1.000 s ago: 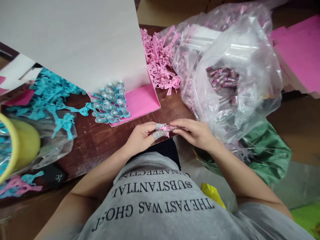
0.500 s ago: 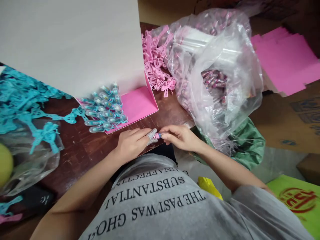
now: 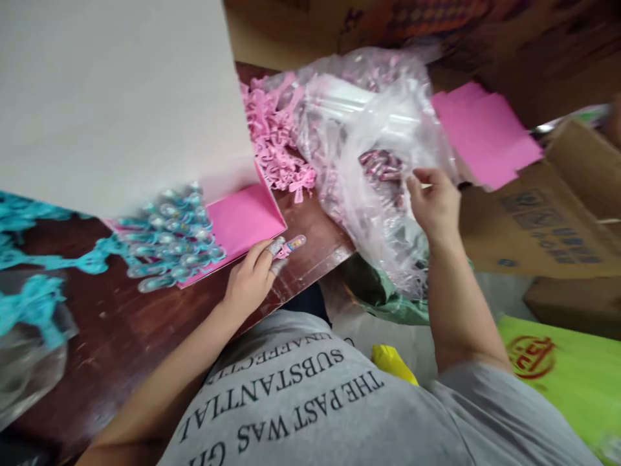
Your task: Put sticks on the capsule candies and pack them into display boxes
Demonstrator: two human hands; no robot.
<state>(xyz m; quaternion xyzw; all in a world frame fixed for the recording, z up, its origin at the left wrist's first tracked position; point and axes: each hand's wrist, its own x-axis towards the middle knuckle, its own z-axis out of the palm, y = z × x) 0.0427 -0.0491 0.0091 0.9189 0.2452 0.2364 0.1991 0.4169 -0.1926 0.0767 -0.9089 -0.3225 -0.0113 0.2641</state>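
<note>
My left hand (image 3: 252, 275) rests at the table's front edge, its fingers closed on a small pink piece with a clear rounded tip (image 3: 292, 246) and a coloured pattern. Grey wrapping covers some of its fingertips. My right hand (image 3: 434, 200) is over a clear plastic bag (image 3: 339, 175), thumb and forefinger apart, with nothing visible between them. Inside the bag's mouth lie many small pink-and-dark tubes (image 3: 381, 165). Left of my left hand, a pink-lined box (image 3: 242, 217) holds rows of clear-tipped turquoise pieces (image 3: 169, 236).
Pink bow-shaped straps (image 3: 274, 136) are heaped behind the box, turquoise ones (image 3: 92, 255) at the left. A white lid panel (image 3: 121, 97) stands over the box. Pink card sheets (image 3: 485, 133) lie on a cardboard carton (image 3: 524, 226). A lime-green bag (image 3: 567, 382) is at the lower right.
My right hand has let go of the small pink piece and moved right and away to the clear bag. My left hand still holds the piece. The view has shifted rightward.
</note>
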